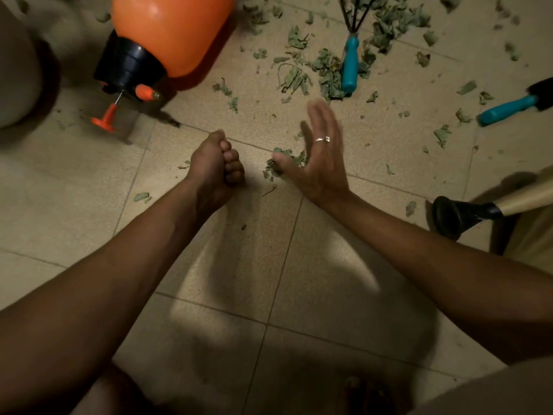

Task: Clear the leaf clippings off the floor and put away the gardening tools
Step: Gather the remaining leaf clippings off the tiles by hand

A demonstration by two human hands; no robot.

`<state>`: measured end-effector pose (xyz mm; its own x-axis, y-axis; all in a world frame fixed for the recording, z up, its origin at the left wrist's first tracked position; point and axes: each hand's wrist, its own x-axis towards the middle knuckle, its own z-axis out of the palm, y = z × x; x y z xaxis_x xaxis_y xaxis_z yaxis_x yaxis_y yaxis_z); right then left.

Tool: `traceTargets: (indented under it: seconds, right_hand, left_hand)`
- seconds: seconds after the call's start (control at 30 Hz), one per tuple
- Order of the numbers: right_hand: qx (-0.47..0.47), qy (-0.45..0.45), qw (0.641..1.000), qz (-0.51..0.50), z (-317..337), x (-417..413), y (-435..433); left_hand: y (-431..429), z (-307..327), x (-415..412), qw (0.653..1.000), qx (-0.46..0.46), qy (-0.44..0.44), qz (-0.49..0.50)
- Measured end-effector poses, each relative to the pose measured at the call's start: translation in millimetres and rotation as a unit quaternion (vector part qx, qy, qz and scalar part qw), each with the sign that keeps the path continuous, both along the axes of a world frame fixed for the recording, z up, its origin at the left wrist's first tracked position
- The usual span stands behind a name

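Observation:
Green leaf clippings (326, 70) lie scattered over the beige tiled floor (209, 265), thickest at the upper right. A small heap of clippings (284, 160) sits beside my right hand (323, 157), which is flat, straight-fingered and blurred, thumb against the heap. My left hand (215, 166) is curled into a fist just left of that heap; nothing shows inside it. A hand rake with a teal handle (350, 64) lies among the clippings. A second teal-handled tool with a black head (508, 109) lies at the far right.
An orange pressure sprayer (170, 34) lies on its side at the upper left, its black cap and orange plunger pointing toward me. A black cone on a pale wooden handle (454, 215) lies at the right edge. A pale rounded object (15, 70) fills the left edge.

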<state>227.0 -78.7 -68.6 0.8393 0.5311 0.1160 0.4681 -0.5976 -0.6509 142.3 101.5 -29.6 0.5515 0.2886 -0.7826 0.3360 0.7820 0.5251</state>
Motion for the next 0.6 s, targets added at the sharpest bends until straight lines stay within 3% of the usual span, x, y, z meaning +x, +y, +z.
traceTargets:
  seconds: [0.13, 0.33, 0.6]
  right_hand:
    - [-0.046, 0.037, 0.997, -0.041, -5, -29, -24]
    - [0.014, 0.099, 0.992, -0.074, 3, 9, 14]
    - [0.059, 0.148, 0.983, 0.088, 10, 41, 29]
  left_hand:
    - [2, -1, -5, 1.000, -0.005, 0.002, -0.004]
    - [1, -12, -16, 1.000, 0.011, 0.016, -0.023]
    - [1, -12, -13, 0.998, 0.033, 0.022, -0.052]
